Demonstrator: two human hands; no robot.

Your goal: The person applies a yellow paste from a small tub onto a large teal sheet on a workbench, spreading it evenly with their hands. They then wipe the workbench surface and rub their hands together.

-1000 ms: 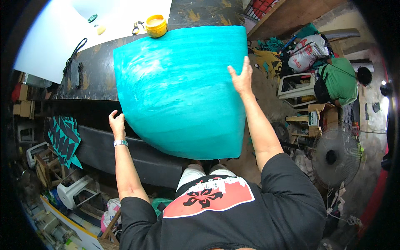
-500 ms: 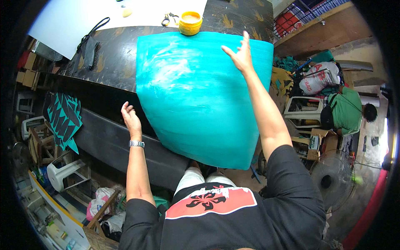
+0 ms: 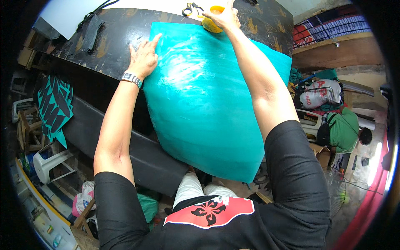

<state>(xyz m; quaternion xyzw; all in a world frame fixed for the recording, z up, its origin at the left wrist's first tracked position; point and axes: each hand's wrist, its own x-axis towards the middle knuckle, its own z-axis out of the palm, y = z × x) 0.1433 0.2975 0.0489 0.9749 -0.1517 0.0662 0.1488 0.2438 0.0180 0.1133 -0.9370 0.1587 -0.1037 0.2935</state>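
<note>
A large teal sheet (image 3: 204, 100) with a glossy wet-looking patch lies over the dark table and hangs down its near side toward my legs. My left hand (image 3: 143, 59) is open at the sheet's upper left edge, fingers spread, the index finger touching near the corner. At the sheet's far edge, my right hand (image 3: 226, 17) closes on a yellow jar (image 3: 211, 26) from its right side, thumb across its front. Part of the jar hides behind that hand. Just left of the jar lie black-handled scissors (image 3: 191, 9).
A dark pouch with a strap (image 3: 90, 33) lies on the table at the left. Teal cut-out scraps (image 3: 56, 108) hang at far left above a white stool (image 3: 48, 164). A person in a green shirt (image 3: 345, 130) is at the right, near a standing fan (image 3: 333, 191).
Both hands have moved: the left from the air beside the sheet onto its upper left edge, the right from above the sheet to the yellow jar. My view has shifted slightly.
</note>
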